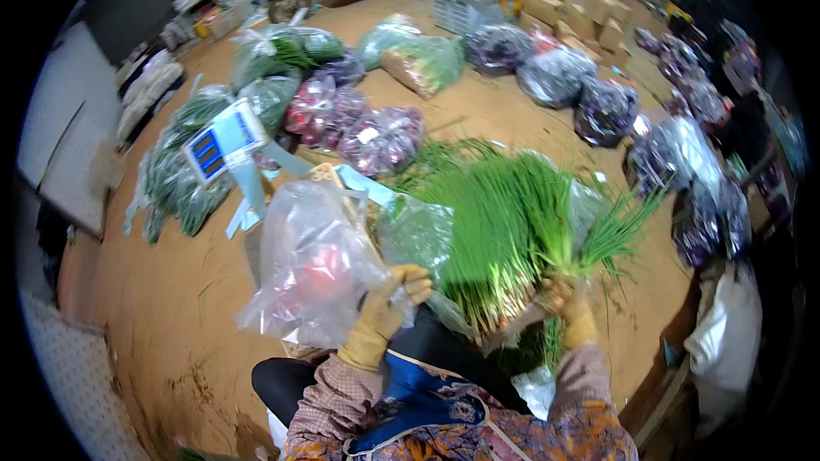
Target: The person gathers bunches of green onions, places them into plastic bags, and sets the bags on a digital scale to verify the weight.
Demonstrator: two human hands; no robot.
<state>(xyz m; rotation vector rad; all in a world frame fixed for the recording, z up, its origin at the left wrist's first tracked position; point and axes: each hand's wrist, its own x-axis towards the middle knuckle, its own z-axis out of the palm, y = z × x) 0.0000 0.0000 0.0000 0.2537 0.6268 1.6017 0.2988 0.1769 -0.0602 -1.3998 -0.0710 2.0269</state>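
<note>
Both my hands wear yellowish work gloves. My right hand (565, 306) is closed round the root end of a bunch of spring onions (557, 226), whose green leaves fan upward and away from me. Just left of it lies a large heap of spring onions (491, 230), roots toward me. My left hand (386, 307) has its fingers curled at the edge of a clear plastic bag (299, 248). Something red shows through that bag. Beyond my left hand, a greenish clear bag (417, 235) rests against the heap. Behind the bags stands a scale with a blue-and-white display (224, 143).
Filled green-vegetable bags (192, 171) lie at left, with bags of purple produce (382, 138) beside them. More dark filled bags (606, 111) line the right side. A white crate (474, 8) and cardboard boxes (589, 17) stand farther back. A white sack (724, 337) is at near right.
</note>
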